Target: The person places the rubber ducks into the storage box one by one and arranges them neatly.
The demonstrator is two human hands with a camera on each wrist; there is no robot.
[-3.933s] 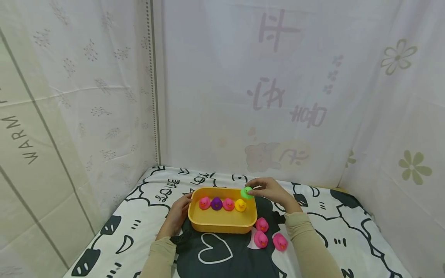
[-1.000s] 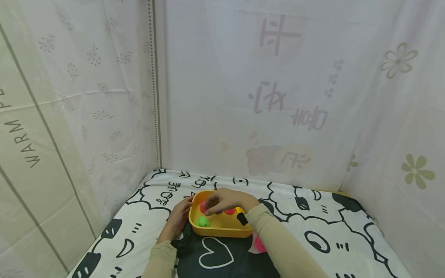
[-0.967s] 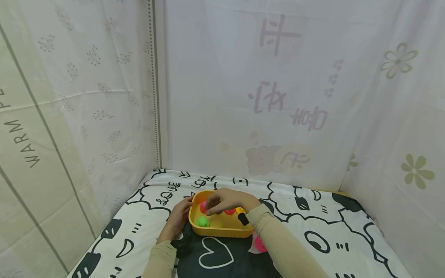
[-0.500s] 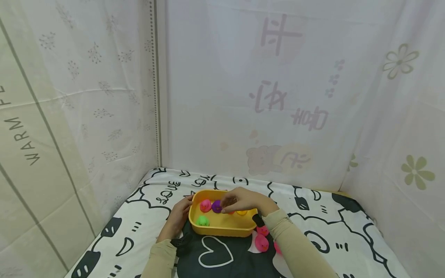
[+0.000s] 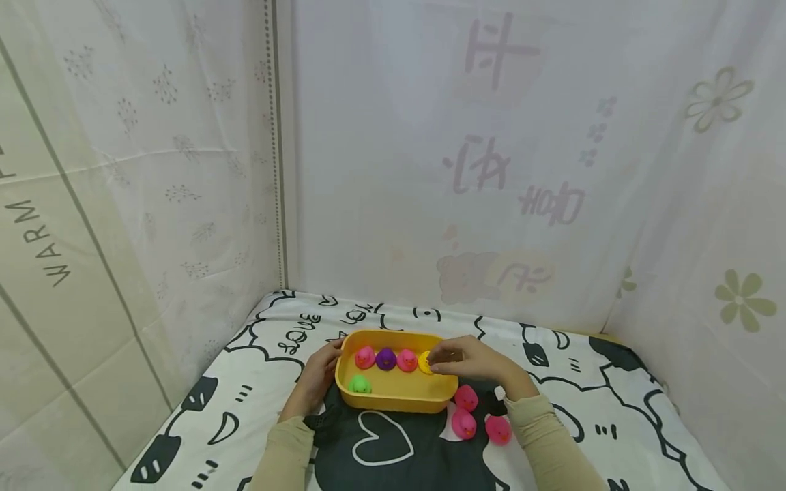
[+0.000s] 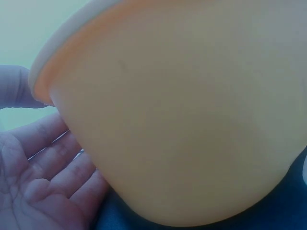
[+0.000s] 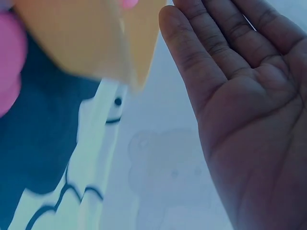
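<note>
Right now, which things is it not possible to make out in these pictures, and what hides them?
- Yellow duck, head view: right hand covers part of it, so touching or apart cannot be told.
- Tray, left wrist view: its outer wall hides the inside.
- Pink shape, right wrist view: blurred and cut off by the left edge.

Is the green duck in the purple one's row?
No, the green duck sits in the near left corner of the tray, with the purple duck farther back.
</note>
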